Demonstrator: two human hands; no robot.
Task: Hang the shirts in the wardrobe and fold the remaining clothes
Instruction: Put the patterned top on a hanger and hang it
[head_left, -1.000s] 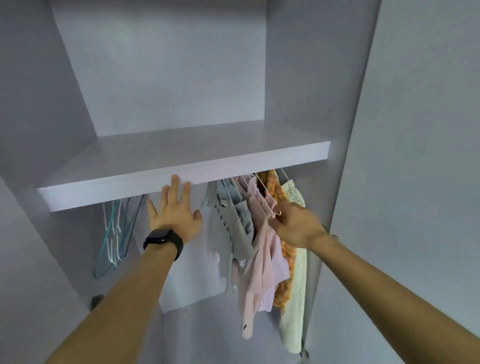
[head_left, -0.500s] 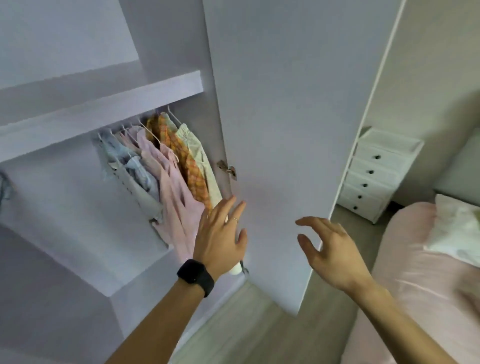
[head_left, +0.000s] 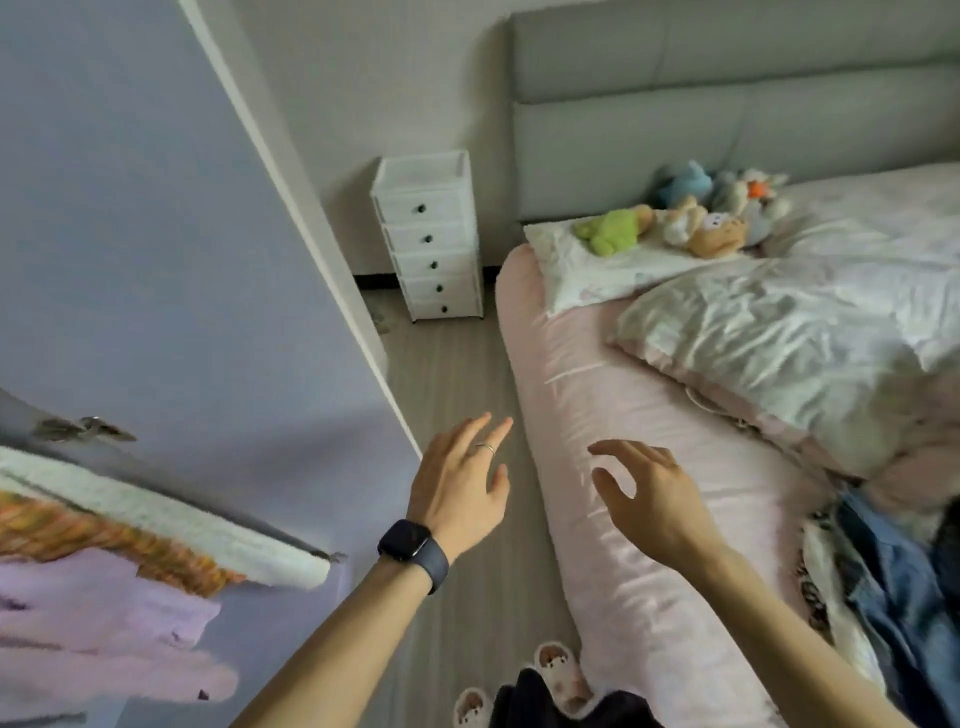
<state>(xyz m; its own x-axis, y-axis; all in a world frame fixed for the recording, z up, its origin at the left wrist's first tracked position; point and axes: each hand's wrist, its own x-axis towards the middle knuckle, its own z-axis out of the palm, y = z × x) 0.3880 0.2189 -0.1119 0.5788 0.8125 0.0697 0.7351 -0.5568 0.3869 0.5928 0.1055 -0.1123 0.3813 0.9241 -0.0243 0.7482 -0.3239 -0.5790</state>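
A white drawer unit (head_left: 428, 236) stands beside the bed (head_left: 597, 415) bearing plush toys (head_left: 712, 235).

I take the bed (head_left: 597, 415) as my anchor. The headboard (head_left: 727, 119) stands behind it. At its head end lies a pillow (head_left: 587, 265) with soft toys (head_left: 675, 218) on top. A duvet (head_left: 779, 332) lies nearer on it, and a heap of clothes (head_left: 883, 587) on its near right part. Left of the bed runs the floor (head_left: 457, 374), with a drawer unit (head_left: 431, 244) at the far end and slippers (head_left: 558, 667) at the near end. Further left I see the wardrobe door (head_left: 156, 234), with hung shirts (head_left: 104, 571) beyond it.
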